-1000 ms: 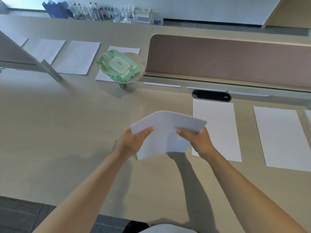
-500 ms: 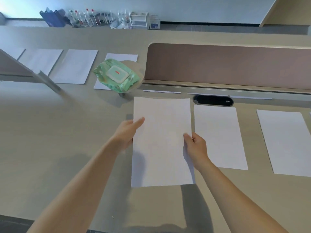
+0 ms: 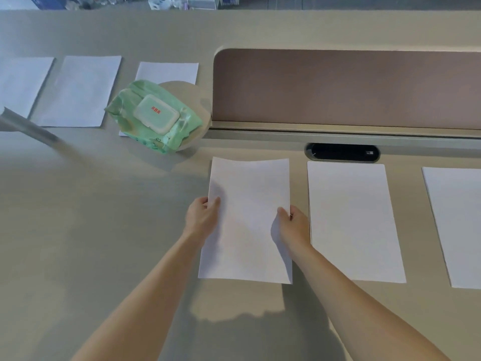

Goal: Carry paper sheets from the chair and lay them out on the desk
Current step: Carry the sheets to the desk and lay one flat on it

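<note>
Sheet (image 3: 247,220) is held by both long edges, mid-counter, lengthwise toward the far edge. Left hand (image 3: 201,217) is closed on the sheet's left edge, thumb on top, fingers mostly hidden under the paper. Right hand (image 3: 294,225) is pinched on the right edge the same way. The far edge of the sheet is seen slightly wavy; whether the sheet is fully flat on the counter (image 3: 91,230) cannot be told.

Second sheet (image 3: 354,222) is laid flat just beside it toward the right edge of the counter, apart by a narrow gap. Third sheet (image 3: 458,225) is laid further right, cut off by the frame.

Cable slot (image 3: 342,152) is set in the counter just beyond the second sheet. Brown divider (image 3: 338,87) is stood upright behind it. Green wipes pack (image 3: 153,118) is rested on a round stand (image 3: 200,105) by the divider's left end. Three more sheets (image 3: 80,91) are laid in a row toward the far left corner, one partly hidden by the pack.
</note>
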Tool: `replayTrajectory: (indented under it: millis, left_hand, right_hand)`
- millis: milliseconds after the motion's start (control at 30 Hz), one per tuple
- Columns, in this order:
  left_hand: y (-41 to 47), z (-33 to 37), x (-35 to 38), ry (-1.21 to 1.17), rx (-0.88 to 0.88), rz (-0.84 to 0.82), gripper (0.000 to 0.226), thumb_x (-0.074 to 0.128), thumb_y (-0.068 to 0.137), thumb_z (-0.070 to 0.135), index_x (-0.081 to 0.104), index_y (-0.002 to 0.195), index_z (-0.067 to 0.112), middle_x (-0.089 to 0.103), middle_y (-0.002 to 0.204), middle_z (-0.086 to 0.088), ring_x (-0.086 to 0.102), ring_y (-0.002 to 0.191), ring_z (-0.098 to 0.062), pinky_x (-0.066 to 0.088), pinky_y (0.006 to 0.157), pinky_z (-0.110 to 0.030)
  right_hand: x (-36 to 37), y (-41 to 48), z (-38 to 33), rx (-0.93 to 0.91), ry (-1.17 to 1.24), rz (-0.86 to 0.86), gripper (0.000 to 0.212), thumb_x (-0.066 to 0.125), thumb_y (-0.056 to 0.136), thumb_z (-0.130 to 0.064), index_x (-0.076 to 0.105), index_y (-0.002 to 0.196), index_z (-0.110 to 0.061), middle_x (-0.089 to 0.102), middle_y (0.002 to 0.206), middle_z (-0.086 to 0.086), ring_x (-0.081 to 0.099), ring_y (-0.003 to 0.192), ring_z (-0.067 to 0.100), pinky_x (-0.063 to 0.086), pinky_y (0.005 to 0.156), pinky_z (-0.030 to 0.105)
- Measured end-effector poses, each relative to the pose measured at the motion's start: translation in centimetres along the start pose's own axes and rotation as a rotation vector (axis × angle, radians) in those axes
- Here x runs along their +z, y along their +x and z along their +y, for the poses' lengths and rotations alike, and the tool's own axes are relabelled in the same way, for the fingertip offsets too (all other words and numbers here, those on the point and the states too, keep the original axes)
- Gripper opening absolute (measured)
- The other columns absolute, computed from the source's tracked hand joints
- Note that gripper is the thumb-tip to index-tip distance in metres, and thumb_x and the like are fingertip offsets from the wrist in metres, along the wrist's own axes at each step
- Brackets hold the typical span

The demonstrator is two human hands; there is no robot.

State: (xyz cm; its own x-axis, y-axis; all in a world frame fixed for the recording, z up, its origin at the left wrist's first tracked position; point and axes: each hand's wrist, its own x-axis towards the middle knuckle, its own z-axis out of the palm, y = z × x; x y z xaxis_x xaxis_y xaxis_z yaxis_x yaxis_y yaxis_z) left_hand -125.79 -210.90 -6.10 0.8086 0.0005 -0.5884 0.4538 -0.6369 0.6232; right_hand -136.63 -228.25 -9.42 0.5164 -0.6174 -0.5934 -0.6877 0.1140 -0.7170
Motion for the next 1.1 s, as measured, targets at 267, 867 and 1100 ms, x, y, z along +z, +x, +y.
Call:
replayTrajectory:
  millis: [267,867,1100]
  left_hand:
    - [0.4,-0.9,1.0,-0.080,0.023,0.097,0.046,0.046,0.100,0.030,0.021,0.063,0.023,0.022,0.061,0.004,0.021,0.060,-0.018,0.013,0.059,-0.035]
    - [-0.1,-1.7,2.0,0.060,-0.094,0.127,0.059,0.048,0.098,0.036,0.037,0.150,0.010,0.059,0.135,0.000,0.052,0.125,-0.023,0.034,0.091,-0.027]
    - [0.4,-1.4,1.9,0.081,-0.087,0.132,0.058,0.049,0.097,0.036,0.041,0.149,0.011,0.058,0.139,-0.002,0.052,0.128,-0.025,0.040,0.105,-0.035]
  right_hand:
    - [-0.7,0.7,0.1,0.035,-0.245,-0.138,0.057,0.050,0.097,-0.048,0.040,0.139,-0.011,0.052,0.130,0.003,0.052,0.114,0.022,0.039,0.085,0.031]
    - [-2.1,1.1,-0.9,0.007,-0.293,-0.176,0.021,0.044,0.095,-0.015,0.037,0.075,-0.013,0.036,0.073,0.002,0.033,0.059,0.014,0.023,0.051,0.023]
    - [-1.9,1.5,-0.7,-0.024,-0.276,-0.158,0.029,0.049,0.097,-0.025,0.039,0.071,-0.014,0.039,0.069,0.000,0.038,0.059,0.015,0.028,0.054,0.025]
